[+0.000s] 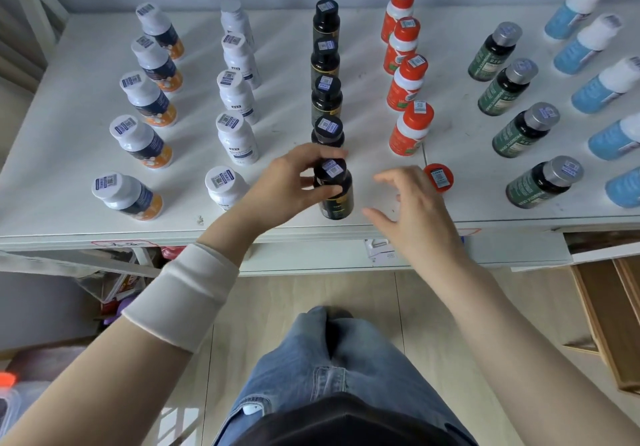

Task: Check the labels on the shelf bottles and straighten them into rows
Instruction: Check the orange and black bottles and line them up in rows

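left hand (pixel 289 182) – gripping the front black bottle (pixel 334 191) round its neck | right hand (pixel 414 208) – loose, fingers spread, holding nothing, just beside it | shelf (pixel 69 154) rows look tidy

We see a glossy black plastic bottle (pixel 335 201), a smooth matt white surface (pixel 194 106), silvery caps (pixel 541 117), paper stickers (pixel 328 124), faded denim jeans (pixel 311 362)

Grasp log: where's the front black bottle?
Head view: black bottle at shelf front centre, in the left hand, between a white bottle and the right hand.
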Demonstrator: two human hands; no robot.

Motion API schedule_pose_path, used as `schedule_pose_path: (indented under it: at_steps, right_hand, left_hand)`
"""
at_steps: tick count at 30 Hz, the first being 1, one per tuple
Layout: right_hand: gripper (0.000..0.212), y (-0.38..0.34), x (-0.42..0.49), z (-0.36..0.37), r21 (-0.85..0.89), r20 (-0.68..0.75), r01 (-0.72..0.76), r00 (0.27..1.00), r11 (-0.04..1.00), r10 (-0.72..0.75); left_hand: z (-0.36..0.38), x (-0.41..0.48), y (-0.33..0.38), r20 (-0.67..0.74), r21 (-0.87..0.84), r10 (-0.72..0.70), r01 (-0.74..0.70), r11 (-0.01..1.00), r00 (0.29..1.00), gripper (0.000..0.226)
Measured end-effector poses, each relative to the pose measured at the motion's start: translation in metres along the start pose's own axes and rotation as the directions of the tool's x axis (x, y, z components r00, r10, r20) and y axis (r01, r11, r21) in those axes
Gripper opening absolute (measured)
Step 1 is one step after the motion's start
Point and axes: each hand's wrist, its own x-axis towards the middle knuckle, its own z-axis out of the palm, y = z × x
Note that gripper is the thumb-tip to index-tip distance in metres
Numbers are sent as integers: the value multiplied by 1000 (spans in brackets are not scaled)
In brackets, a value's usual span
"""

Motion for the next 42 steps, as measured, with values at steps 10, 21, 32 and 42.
schedule_pose_path:
  at_steps: [10,21,32,42]
  right_hand:
    - [38,-9,32,-19,-131,73,0,997,991,10]
    - [44,-8,60,-31,-236,170,-14,984,972,55]
    - [41,11,92,-21,-79,205,-24,978,997,40]
    - [27,-4,89,-22,796,380,-394,916,460,127]
  left_hand:
    - [7,8,-26,64,293,188,-199,935,980,44]
    - [-20,46,-4,-166,465,253,-151,872,953,46]
    - [-21,69,-5,-239,446,22,89,890,971,36]
    - [-22,43,25,-163,-568,-184,61,821,969,23]
